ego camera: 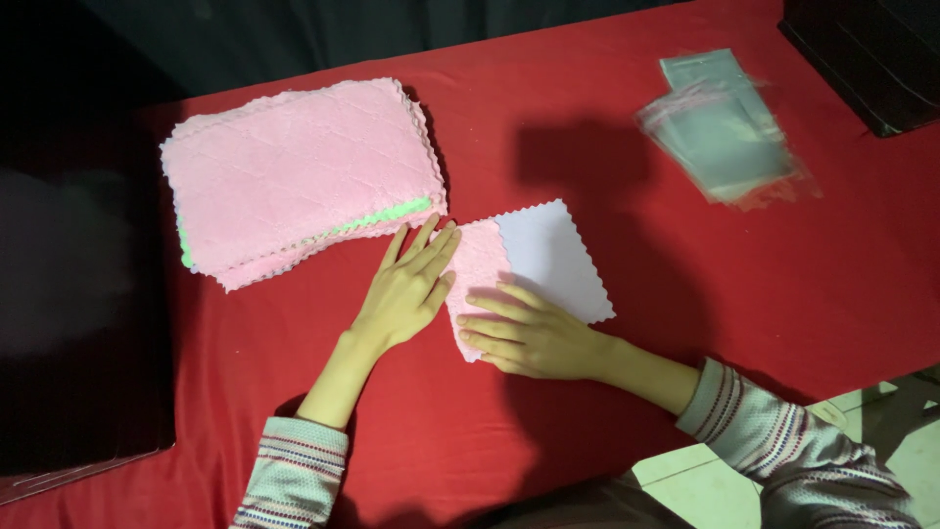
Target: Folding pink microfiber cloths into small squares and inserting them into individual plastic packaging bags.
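Left hand (411,289) and right hand (524,338), fingers flat and spread, press a seemingly half-folded pink cloth (529,269) beside the cloth stack (299,176).

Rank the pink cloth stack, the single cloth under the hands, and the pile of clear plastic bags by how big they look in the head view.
1. pink cloth stack, clearly largest.
2 and 3. single cloth and pile of clear plastic bags look alike; the hands cover part of the cloth and the bags lie farther away, so no ranking.

On the red-clothed desk (685,323), my hands rest on a small pink scalloped cloth (534,260); pink quilted cloth stack (294,176) left, clear plastic bags (725,127) far right.
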